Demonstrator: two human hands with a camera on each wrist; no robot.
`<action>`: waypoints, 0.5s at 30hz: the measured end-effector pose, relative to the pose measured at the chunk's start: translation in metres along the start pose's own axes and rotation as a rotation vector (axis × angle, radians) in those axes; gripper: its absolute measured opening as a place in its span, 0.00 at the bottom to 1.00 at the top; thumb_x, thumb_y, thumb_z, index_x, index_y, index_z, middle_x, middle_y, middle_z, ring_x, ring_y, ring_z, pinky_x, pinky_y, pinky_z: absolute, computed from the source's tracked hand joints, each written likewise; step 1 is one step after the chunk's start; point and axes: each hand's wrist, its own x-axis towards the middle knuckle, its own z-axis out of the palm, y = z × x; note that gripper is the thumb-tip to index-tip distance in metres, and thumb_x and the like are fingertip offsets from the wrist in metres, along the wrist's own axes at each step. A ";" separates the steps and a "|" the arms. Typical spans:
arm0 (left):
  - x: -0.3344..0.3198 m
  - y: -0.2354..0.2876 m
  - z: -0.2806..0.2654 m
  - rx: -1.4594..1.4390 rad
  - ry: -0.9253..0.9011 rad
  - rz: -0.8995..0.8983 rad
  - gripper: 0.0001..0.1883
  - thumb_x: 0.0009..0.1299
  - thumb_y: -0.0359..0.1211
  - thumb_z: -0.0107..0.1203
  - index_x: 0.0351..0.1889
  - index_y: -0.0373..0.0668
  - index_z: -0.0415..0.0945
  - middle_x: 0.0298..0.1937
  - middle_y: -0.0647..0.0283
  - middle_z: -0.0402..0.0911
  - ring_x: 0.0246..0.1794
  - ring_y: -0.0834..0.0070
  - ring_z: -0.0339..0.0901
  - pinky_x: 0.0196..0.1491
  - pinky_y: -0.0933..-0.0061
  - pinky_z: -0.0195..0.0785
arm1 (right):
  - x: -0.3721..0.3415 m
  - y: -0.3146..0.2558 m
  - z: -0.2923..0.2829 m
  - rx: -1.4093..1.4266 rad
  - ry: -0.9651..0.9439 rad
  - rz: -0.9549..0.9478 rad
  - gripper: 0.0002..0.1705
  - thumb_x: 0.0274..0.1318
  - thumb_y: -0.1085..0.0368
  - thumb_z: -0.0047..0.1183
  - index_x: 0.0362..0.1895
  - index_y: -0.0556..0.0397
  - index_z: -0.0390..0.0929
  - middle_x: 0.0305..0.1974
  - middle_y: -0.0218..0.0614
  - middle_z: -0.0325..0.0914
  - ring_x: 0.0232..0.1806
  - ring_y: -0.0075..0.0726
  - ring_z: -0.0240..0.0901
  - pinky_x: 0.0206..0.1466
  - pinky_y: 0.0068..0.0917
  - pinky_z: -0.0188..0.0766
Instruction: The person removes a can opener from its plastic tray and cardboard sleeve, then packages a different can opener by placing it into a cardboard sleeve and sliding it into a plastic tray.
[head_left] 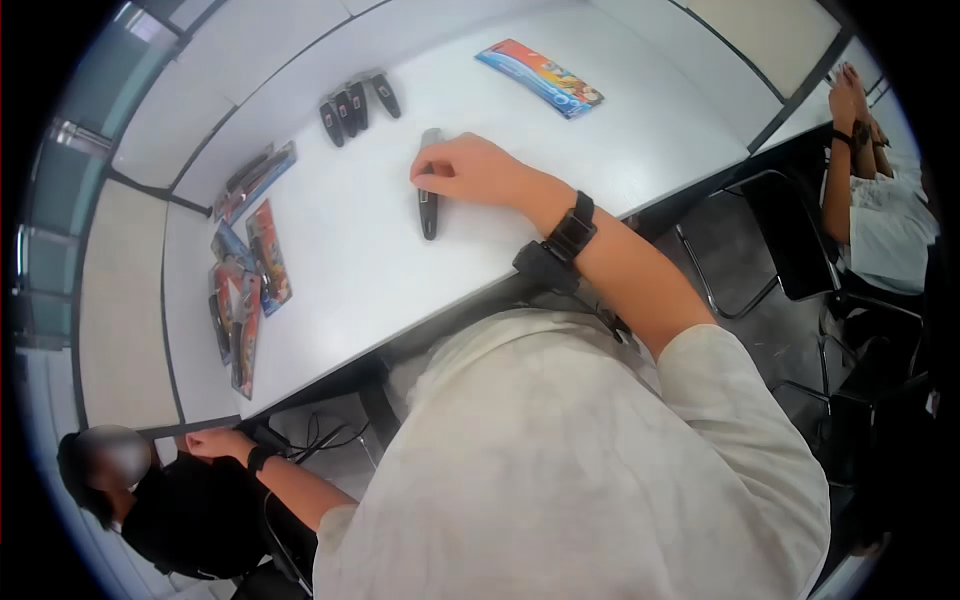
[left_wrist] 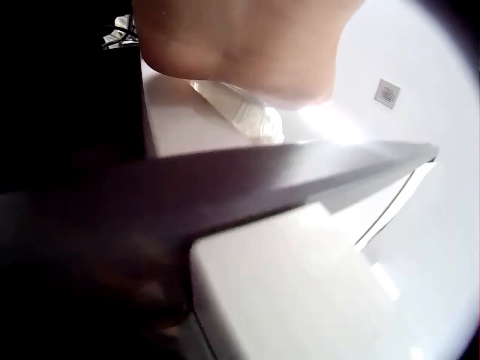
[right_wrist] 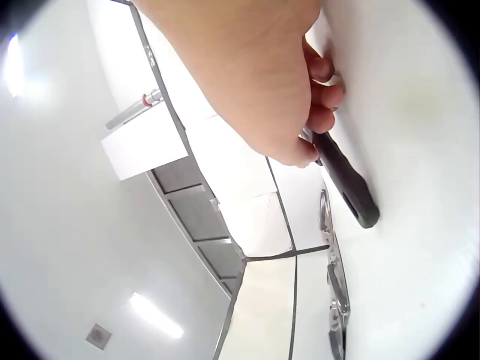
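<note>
From where I stand, the right hand (head_left: pixel 470 172) is over the middle of the table (head_left: pixel 350 270), its fingers curled and its grip clamped on a black-handled tool (head_left: pixel 429 212). The tool lies on the white tabletop, its dark handle sticking out on the side nearer the person and a greyish end showing beyond the knuckles. The left hand (head_left: pixel 218 443) is down past the table's near left corner, well apart from that tool; I cannot tell how its fingers lie. Beyond the right hand, toward the back, four dark-handled tools (head_left: pixel 357 106) sit close together. Off to the left, several packaged tools (head_left: pixel 268 255) in red and blue lie in a loose cluster, some overlapping. A colourful printed card (head_left: pixel 540 78) lies flat toward the far right.
</note>
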 end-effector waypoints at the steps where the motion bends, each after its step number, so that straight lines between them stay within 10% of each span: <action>1: -0.006 0.003 0.001 0.115 -0.005 -0.039 0.27 0.81 0.46 0.53 0.49 0.23 0.79 0.48 0.45 0.85 0.42 0.60 0.81 0.46 0.61 0.76 | 0.000 0.000 0.000 0.005 -0.003 0.008 0.10 0.65 0.57 0.61 0.43 0.46 0.88 0.23 0.30 0.76 0.25 0.29 0.70 0.32 0.28 0.65; 4: -0.048 0.084 -0.002 0.295 0.029 -0.112 0.31 0.82 0.49 0.52 0.33 0.25 0.83 0.32 0.48 0.87 0.33 0.61 0.82 0.41 0.59 0.75 | -0.001 0.001 0.001 0.021 -0.006 0.027 0.10 0.65 0.57 0.61 0.43 0.45 0.88 0.22 0.30 0.75 0.26 0.30 0.70 0.32 0.30 0.65; 7: -0.061 0.077 -0.012 0.356 -0.055 -0.139 0.31 0.83 0.48 0.50 0.36 0.24 0.85 0.35 0.46 0.89 0.34 0.58 0.84 0.41 0.59 0.76 | 0.000 0.004 0.001 -0.010 -0.003 -0.023 0.10 0.65 0.56 0.61 0.44 0.45 0.87 0.23 0.30 0.76 0.26 0.31 0.71 0.32 0.31 0.66; 8: -0.068 0.074 -0.016 0.377 -0.145 -0.045 0.28 0.85 0.44 0.42 0.55 0.24 0.81 0.47 0.40 0.88 0.46 0.46 0.86 0.50 0.55 0.78 | 0.000 0.005 0.002 -0.009 -0.008 -0.019 0.10 0.66 0.56 0.61 0.44 0.44 0.87 0.23 0.30 0.76 0.27 0.31 0.71 0.33 0.31 0.66; 15: -0.056 0.010 -0.039 0.514 -0.345 0.183 0.22 0.84 0.36 0.41 0.59 0.26 0.78 0.54 0.36 0.84 0.49 0.44 0.84 0.52 0.54 0.77 | 0.001 0.007 0.004 -0.028 -0.018 0.025 0.11 0.65 0.53 0.61 0.44 0.43 0.86 0.24 0.31 0.77 0.28 0.33 0.73 0.34 0.32 0.67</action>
